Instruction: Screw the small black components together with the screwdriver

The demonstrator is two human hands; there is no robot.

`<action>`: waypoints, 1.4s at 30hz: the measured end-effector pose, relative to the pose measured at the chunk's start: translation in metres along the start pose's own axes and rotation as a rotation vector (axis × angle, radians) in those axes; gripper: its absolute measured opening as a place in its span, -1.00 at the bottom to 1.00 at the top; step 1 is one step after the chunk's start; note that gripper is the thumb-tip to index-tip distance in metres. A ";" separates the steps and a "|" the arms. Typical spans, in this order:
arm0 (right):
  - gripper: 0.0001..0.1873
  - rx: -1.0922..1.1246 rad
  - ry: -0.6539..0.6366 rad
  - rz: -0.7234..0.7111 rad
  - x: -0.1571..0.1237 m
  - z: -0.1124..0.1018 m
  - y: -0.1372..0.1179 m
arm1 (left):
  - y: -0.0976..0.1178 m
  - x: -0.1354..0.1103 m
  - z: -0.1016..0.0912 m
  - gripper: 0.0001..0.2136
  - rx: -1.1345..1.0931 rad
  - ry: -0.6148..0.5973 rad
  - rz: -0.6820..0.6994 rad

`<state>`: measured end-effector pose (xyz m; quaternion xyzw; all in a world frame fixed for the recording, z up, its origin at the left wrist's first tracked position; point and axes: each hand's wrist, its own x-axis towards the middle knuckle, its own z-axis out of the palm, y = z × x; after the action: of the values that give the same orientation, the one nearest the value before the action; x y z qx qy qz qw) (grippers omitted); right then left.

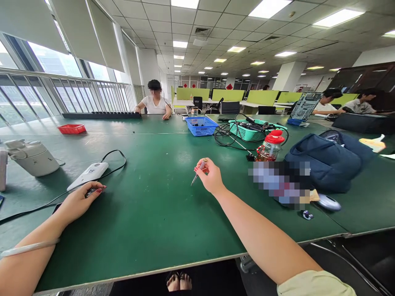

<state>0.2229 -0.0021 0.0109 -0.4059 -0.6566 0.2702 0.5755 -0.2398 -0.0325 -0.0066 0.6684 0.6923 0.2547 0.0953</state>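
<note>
My right hand is closed in a pinch around a small screwdriver, held above the green table with its thin tip pointing down and left. My left hand lies low over the table at the left, fingers curled over a small dark object that they mostly cover; its kind cannot be made out. Just beyond that hand is a white power bank with lit digits. A black strap loops from it, and a black cord runs past my left wrist to the table's left side.
A white bottle-like container and red tray are on the left. Blue basket, teal basket with cables, red-lidded jar and navy bag stand farther back and right. A person sits across the table.
</note>
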 end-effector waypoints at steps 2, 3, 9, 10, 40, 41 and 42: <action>-0.84 0.002 0.000 0.004 0.000 0.000 0.001 | 0.000 0.000 0.000 -0.35 -0.029 -0.009 -0.017; -0.84 0.002 0.000 0.003 0.000 0.000 0.001 | 0.000 0.000 0.000 -0.32 -0.032 -0.014 -0.015; -0.84 -0.009 0.004 0.005 0.000 0.001 0.003 | 0.002 0.000 -0.002 -0.21 -0.043 0.033 0.007; -0.84 -0.011 0.005 0.005 0.000 0.001 0.003 | 0.002 0.000 -0.002 -0.20 -0.047 0.027 0.008; -0.83 -0.014 0.016 0.010 0.001 0.001 0.006 | 0.004 -0.003 -0.015 -0.49 -0.277 0.219 -0.091; -0.83 -0.008 0.017 0.008 0.001 0.001 0.006 | 0.002 -0.002 -0.015 -0.46 -0.260 0.215 -0.102; -0.83 -0.001 0.017 0.007 0.001 0.001 0.006 | 0.000 -0.002 -0.016 -0.43 -0.235 0.210 -0.112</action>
<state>0.2232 0.0022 0.0065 -0.4109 -0.6505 0.2684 0.5797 -0.2467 -0.0378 0.0065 0.5829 0.6999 0.3968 0.1141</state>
